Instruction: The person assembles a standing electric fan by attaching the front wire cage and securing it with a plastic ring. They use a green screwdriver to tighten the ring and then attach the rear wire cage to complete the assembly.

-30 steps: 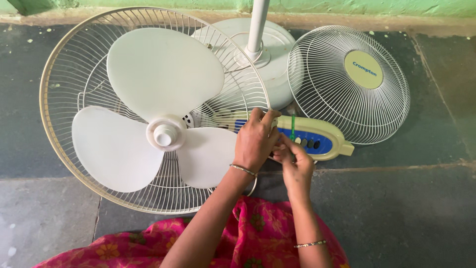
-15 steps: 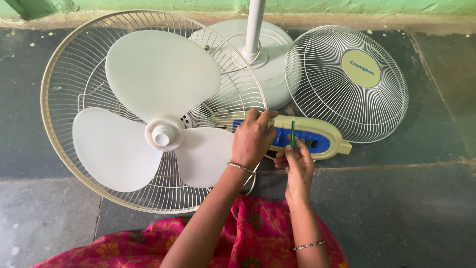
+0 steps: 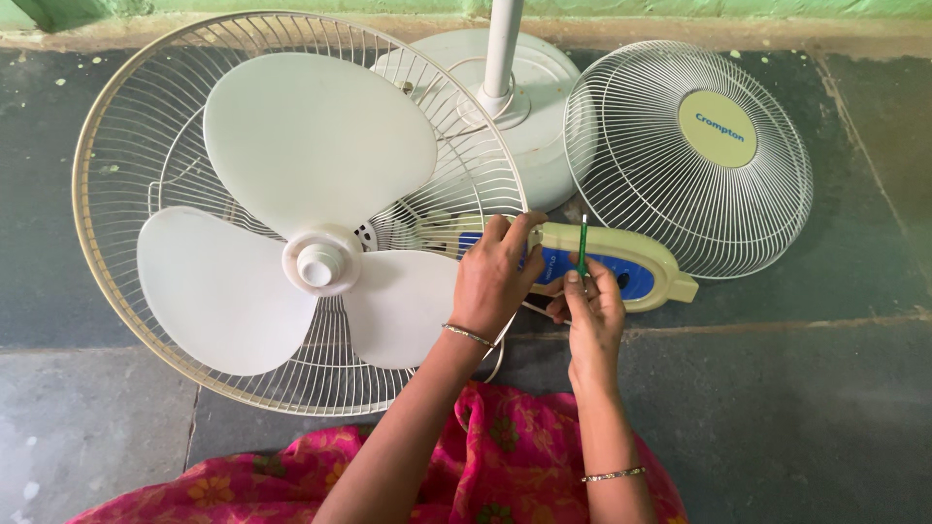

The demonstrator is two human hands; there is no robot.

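Observation:
A white pedestal fan lies on a dark stone floor. Its rear wire guard (image 3: 126, 175) faces up with three white blades (image 3: 311, 146) and a hub (image 3: 318, 262) inside. My left hand (image 3: 497, 277) grips the guard's rim beside the cream control panel (image 3: 636, 267) with its blue button strip. My right hand (image 3: 592, 315) holds a thin green-handled screwdriver (image 3: 582, 243) upright, its tip at the panel.
The detached front wire guard (image 3: 689, 160) with a cream centre disc lies to the right. The round white fan base (image 3: 544, 107) and its pole (image 3: 503, 44) stand behind. A pink floral garment (image 3: 505, 466) covers my lap. A green wall runs along the top.
The view has shifted slightly. My right hand has raised the screwdriver more upright over the panel, while my left hand keeps hold of the guard's rim.

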